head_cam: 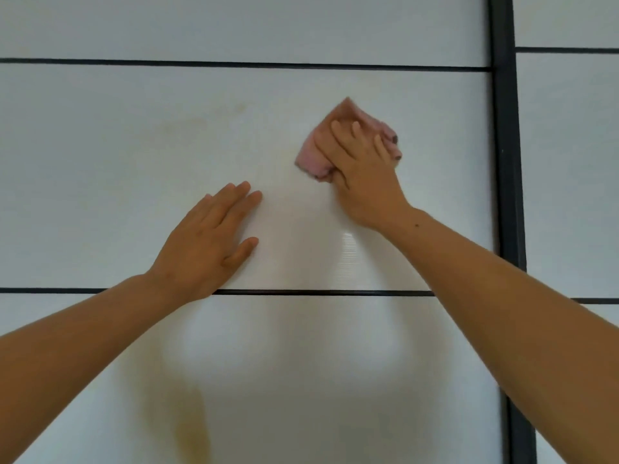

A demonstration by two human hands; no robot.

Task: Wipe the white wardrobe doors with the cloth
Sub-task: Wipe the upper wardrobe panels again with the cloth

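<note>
The left hand [207,242] lay flat on the white wardrobe door [100,162], its fingers straight and close together, the thumb set a little apart, holding nothing. Its wrist crossed the lower dark strip [301,292] that ran level across the door; the fingertips pointed up and to the right. A faint yellowish smear [214,118] showed on the panel above this hand, and a duller yellowish patch [187,430] on the panel below.

Between the two hands a bright patch of glare [348,252] sat on the glossy surface.

Further right and higher, the cloth [311,155], pink and bunched, was pressed against the same middle panel, well under the upper dark strip [268,64]. The right hand [365,175] covered most of it, fingers spread over the top, while the thumb seemed to tuck round the bunched lower edge, though blur made that hard to confirm. One corner of the cloth poked up past the fingertips.

Just beside that hand stood the dark vertical frame [505,162], and beyond it the neighbouring door [569,162], also white.
</note>
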